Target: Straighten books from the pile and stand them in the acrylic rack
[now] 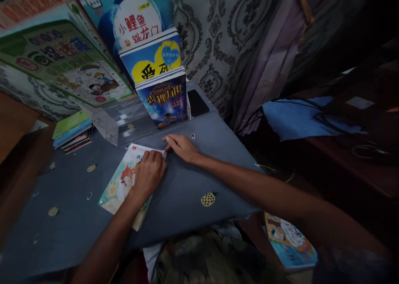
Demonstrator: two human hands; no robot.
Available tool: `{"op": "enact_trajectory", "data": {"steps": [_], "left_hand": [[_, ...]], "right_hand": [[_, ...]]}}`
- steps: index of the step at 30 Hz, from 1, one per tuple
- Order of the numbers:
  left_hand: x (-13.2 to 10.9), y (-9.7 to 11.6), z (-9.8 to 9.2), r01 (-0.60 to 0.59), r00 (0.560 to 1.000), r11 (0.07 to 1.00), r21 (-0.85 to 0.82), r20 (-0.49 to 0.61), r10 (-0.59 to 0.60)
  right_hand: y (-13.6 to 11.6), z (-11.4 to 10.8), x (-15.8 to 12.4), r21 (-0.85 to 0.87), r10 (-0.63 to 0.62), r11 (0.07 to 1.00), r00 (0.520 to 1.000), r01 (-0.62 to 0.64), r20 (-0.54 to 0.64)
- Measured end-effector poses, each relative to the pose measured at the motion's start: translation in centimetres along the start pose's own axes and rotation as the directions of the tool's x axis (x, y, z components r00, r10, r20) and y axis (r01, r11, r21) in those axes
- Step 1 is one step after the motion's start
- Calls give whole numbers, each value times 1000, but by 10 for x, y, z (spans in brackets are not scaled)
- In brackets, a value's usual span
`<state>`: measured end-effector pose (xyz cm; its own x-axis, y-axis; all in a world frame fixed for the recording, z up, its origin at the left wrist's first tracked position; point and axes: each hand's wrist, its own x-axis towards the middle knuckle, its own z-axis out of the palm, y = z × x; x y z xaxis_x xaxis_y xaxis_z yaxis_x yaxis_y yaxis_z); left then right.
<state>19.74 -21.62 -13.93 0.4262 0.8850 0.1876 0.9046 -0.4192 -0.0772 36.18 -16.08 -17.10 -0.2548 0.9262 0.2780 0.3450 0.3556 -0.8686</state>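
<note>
Resting my left hand (150,169) on the book (115,190), which lies flat, cover up and slantwise, on the table (183,192), front of the rack (109,126). Left fingers: curled over the cover, toward its right edge; tips hidden, so can't tell if they grip that edge or just lie on it. Right hand (183,148): fingers loosely bent, nothing seen held between thumb and forefinger, tips right by the book's top right corner. Touching or just short of it, can't tell.

To handle this well, I judge: spread the left palm's weight evenly so the cover doesn't crease or skid on the cloth. Light touch from the right at the corner; a paperback corner likely bends if pushed. Work with both hands together, wrists low, book square to me rather than slanted.

Watch the clearance too: the blue book (165,103) stands upright near my right fingertips, phone (198,103) just beside it, small stack (75,130) off to the left. Elbows in.
</note>
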Motion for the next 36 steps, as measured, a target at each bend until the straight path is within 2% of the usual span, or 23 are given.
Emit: {"op": "enact_trajectory", "data": {"steps": [9,14,19,23,26,29,32,36], "left_hand": [[-1,1,-2,0,1000,1000,18,25,-1],[-2,0,1,-15,1000,999,45,23,14],[-4,-4,3,-47,998,999,-27,32,48],[-12,-18,3,-163,986,977,-135,7,166],[-21,-31,5,-239,971,943,-231,-33,238],[-27,-41,9,-251,968,923,-291,-67,242],[-28,-48,16,-221,975,924,-311,-101,199],[-22,-57,31,-134,986,938,-319,-141,93]], "right_hand": [[-7,-2,-5,-32,-82,996,992,80,-96],[-6,0,-6,-225,-153,961,987,159,46],[-14,3,-13,-457,-170,858,969,234,178],[-31,13,-28,-579,-159,774,964,255,213],[-40,19,-36,-594,-153,760,961,265,232],[-40,21,-33,-586,-128,769,960,256,251],[-33,23,-21,-553,-108,795,956,249,274],[-23,30,3,-492,-179,810,934,318,309]]}}
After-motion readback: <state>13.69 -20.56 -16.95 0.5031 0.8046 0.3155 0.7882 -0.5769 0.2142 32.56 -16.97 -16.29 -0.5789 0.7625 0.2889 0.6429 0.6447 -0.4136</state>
